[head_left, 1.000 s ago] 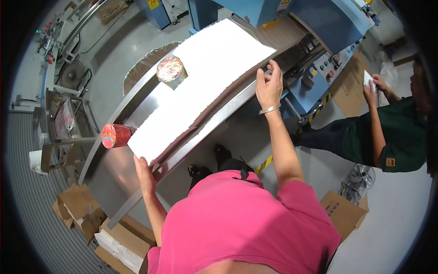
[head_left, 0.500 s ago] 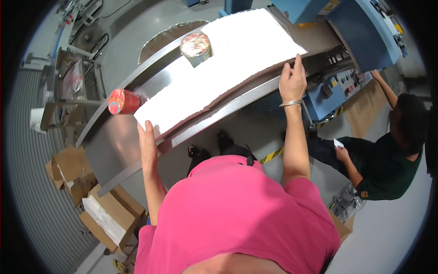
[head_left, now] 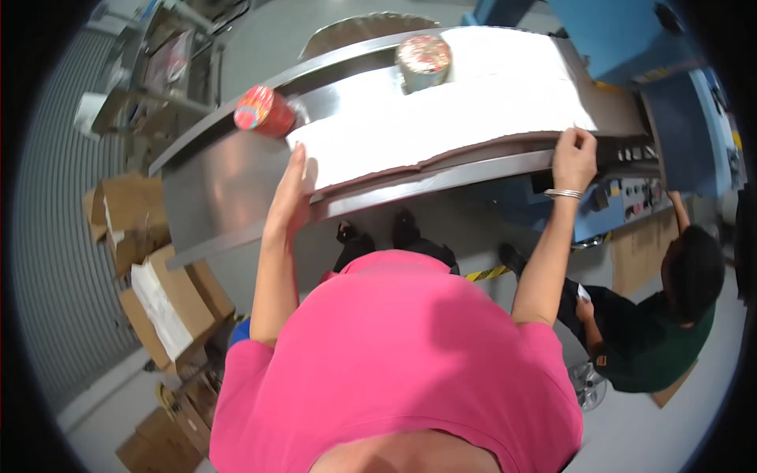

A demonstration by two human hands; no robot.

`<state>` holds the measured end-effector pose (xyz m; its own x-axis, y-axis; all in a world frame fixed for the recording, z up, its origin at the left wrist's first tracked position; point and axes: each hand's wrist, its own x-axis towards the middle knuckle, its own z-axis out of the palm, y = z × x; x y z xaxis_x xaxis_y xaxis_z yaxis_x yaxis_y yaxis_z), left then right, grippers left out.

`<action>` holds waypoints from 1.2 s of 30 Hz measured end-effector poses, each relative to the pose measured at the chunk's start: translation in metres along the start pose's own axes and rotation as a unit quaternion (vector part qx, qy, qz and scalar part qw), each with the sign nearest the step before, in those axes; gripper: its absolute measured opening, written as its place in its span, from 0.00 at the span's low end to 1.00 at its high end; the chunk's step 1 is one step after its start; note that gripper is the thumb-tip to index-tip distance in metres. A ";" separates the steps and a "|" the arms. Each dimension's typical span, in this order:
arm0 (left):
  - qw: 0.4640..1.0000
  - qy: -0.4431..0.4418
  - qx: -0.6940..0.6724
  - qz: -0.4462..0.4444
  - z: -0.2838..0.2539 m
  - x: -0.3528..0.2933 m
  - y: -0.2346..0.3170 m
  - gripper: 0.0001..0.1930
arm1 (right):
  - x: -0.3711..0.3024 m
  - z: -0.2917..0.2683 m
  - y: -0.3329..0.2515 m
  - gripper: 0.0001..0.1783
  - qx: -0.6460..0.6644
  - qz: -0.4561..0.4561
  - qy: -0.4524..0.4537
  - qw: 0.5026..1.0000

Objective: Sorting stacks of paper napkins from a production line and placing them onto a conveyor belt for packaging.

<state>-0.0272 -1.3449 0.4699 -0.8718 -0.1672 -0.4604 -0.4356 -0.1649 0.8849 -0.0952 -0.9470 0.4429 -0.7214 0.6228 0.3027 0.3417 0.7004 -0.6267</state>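
Note:
A long white stack of paper sheets (head_left: 371, 126), with an uneven front edge, lies along a metal trough. My left hand (head_left: 290, 197) rests at the stack's left end, fingers stretched out along the edge and partly hidden. At the right front corner, my right hand (head_left: 574, 162), with bangles at the wrist, has thumb and forefinger bent together on the sheet edge. A red wrapped roll (head_left: 264, 110) lies just beyond the left end. Behind the stack stands another roll with a multicoloured top (head_left: 423, 59).
The metal trough (head_left: 213, 181) leads right to a blue machine (head_left: 686, 134). A co-worker (head_left: 662, 339) in a dark green shirt is at the right, one hand near the control panel (head_left: 639, 205). Cardboard boxes (head_left: 173, 307) stand at the lower left.
My view has shifted, so the trough sits further right in the picture. My right hand's fingers, stretched upward before, are now bent into a pinch at the stack's corner. My left hand stays at its end.

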 end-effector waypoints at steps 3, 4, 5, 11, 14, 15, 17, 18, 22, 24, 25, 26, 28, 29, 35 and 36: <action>0.999 -0.042 -0.030 -0.009 -0.015 0.020 -0.017 0.35 | 0.010 0.006 0.013 0.23 0.053 0.053 -0.052 0.996; 0.998 -0.042 -0.035 -0.009 -0.015 0.020 -0.016 0.35 | 0.010 0.007 0.011 0.26 0.063 0.056 -0.063 0.994; 0.996 -0.053 -0.068 -0.022 -0.018 0.020 -0.014 0.34 | 0.010 0.005 0.007 0.28 0.072 0.060 -0.071 0.993; 0.998 0.001 -0.055 -0.038 -0.036 0.029 -0.018 0.34 | 0.017 -0.003 0.001 0.33 0.043 0.111 -0.240 0.963; 0.999 -0.040 -0.008 -0.028 -0.035 0.030 -0.014 0.33 | 0.019 -0.017 -0.005 0.34 0.143 0.132 -0.306 0.932; 0.999 -0.039 -0.011 -0.029 -0.034 0.031 -0.011 0.32 | 0.021 -0.021 -0.006 0.34 0.149 0.148 -0.338 0.917; 0.998 -0.050 -0.006 -0.025 -0.034 0.034 -0.011 0.32 | 0.027 -0.030 -0.012 0.34 0.144 0.159 -0.408 0.887; 0.998 -0.052 -0.003 -0.024 -0.037 0.038 -0.012 0.32 | 0.027 -0.031 -0.014 0.35 0.125 0.146 -0.422 0.886; 0.993 -0.100 0.054 -0.036 -0.041 0.038 -0.004 0.33 | 0.032 -0.032 -0.015 0.41 0.083 0.121 -0.471 0.870; 0.992 -0.099 0.076 -0.035 -0.045 0.039 -0.002 0.34 | 0.034 -0.033 -0.016 0.45 0.097 0.109 -0.497 0.855; 0.990 -0.097 0.096 -0.037 -0.048 0.040 -0.001 0.34 | 0.036 -0.033 -0.015 0.45 0.100 0.112 -0.492 0.858; 0.989 -0.103 0.098 -0.035 -0.049 0.041 0.000 0.34 | 0.037 -0.032 -0.014 0.46 0.132 0.120 -0.511 0.841; 0.987 -0.099 0.119 -0.045 -0.052 0.041 0.004 0.34 | 0.037 -0.030 -0.013 0.47 0.186 0.132 -0.535 0.814; 0.986 -0.107 0.121 -0.044 -0.053 0.040 0.005 0.34 | 0.036 -0.029 -0.015 0.47 0.208 0.137 -0.540 0.804; 0.987 -0.108 0.114 -0.032 -0.051 0.037 0.013 0.34 | 0.033 -0.031 -0.025 0.55 0.186 0.127 -0.546 0.807; 0.987 -0.109 0.115 -0.032 -0.052 0.038 0.014 0.34 | 0.033 -0.031 -0.025 0.55 0.191 0.129 -0.542 0.808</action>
<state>-0.0550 -1.4036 0.4606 -0.8574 0.0536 -0.5119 -0.5089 0.0609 0.8587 -0.1090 -0.9327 0.4910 -0.8307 -0.0857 -0.5501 0.5030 0.3079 -0.8076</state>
